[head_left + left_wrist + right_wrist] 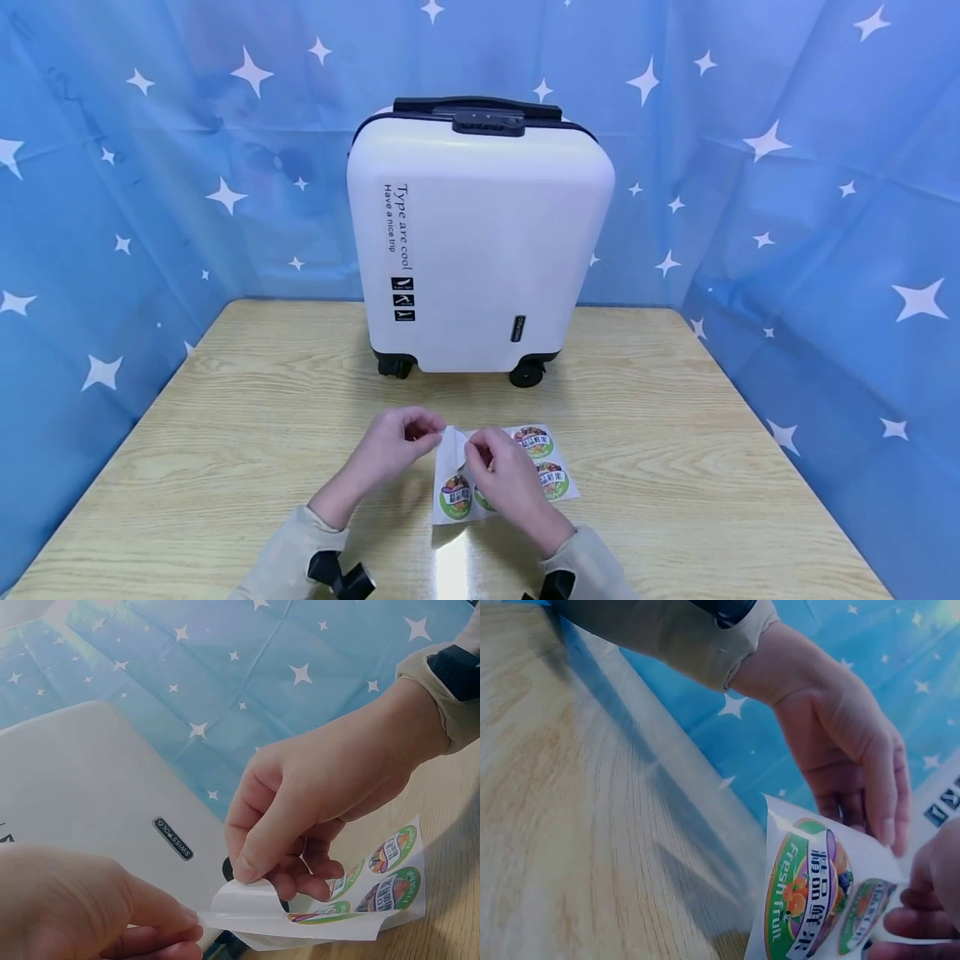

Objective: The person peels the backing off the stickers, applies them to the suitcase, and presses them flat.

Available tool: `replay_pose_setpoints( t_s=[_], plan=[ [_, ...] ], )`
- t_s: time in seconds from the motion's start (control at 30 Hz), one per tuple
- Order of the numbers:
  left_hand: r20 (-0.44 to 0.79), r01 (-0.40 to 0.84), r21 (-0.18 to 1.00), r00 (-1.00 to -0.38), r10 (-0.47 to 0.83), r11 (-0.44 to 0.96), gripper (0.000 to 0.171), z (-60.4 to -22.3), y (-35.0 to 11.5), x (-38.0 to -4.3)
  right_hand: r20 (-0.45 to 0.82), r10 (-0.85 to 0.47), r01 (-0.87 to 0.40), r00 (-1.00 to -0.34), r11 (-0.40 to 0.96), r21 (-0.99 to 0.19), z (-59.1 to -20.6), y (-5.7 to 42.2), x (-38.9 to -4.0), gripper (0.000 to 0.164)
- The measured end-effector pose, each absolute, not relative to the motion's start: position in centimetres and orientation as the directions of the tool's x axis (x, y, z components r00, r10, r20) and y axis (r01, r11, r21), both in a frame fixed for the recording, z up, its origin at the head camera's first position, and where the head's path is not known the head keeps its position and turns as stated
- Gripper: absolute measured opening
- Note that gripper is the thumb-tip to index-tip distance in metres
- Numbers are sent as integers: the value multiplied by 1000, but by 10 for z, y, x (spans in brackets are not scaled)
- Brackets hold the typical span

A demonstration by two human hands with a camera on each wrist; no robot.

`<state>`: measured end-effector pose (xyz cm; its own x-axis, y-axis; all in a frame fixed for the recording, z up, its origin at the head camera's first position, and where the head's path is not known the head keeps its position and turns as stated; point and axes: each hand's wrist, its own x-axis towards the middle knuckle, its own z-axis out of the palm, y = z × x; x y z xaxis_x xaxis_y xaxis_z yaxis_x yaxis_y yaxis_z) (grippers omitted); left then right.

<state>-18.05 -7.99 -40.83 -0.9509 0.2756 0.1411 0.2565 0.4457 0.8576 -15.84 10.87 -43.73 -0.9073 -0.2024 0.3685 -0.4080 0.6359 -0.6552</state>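
Presently pinching, with the thumb and fingers of the left hand (pixel 401 437), the upper left corner of a thin white rectangular paper sheet (pixel 444 467) carrying round, green-edged fruit stickers (pixel 455 497). Pinching likewise, with the right hand (pixel 506 473), a curled white paper flap (pixel 247 900) just beside that corner. Set close together, with only a narrow stretch of paper between the fingertips. Held by the left hand at its far left, covered partly by the right hand across its middle, and extending out past the right hand, with two stickers in plain sight there. Raised along the left, with a shadow below, over a pale wood-grain tabletop (pixel 225 467); hard to tell how much of the paper rests on the wood. Backed, beyond both hands, by an upright white hard-shell suitcase (pixel 480 233) and a blue cloth backdrop (pixel 135 267) patterned with white stars
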Motion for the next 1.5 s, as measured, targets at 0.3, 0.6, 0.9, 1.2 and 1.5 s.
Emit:
replay_pose_setpoints(
  t_s=[0.3,0.6,0.9,1.2,1.5],
  plan=[
    [113,233,857,-955,272,461,8,-409,-84,-180,350,-180,-379,-919,641,-667,-438,114,-158,5],
    [124,250,838,-953,277,485,8,-411,-89,-182,346,-168,-372,-923,617,-694,-436,124,-159,5],
    [114,244,826,-955,272,509,8,-412,-94,-184,395,-157,-403,-905,614,-679,-434,131,-159,6],
    [98,217,817,-965,243,534,9,-411,-100,-184,420,-139,-409,-897,622,-668,-431,135,-162,6],
    [68,176,823,-974,214,540,9,-410,-104,-182,436,-134,-420,-890,612,-670,-431,139,-162,7]
  ],
)
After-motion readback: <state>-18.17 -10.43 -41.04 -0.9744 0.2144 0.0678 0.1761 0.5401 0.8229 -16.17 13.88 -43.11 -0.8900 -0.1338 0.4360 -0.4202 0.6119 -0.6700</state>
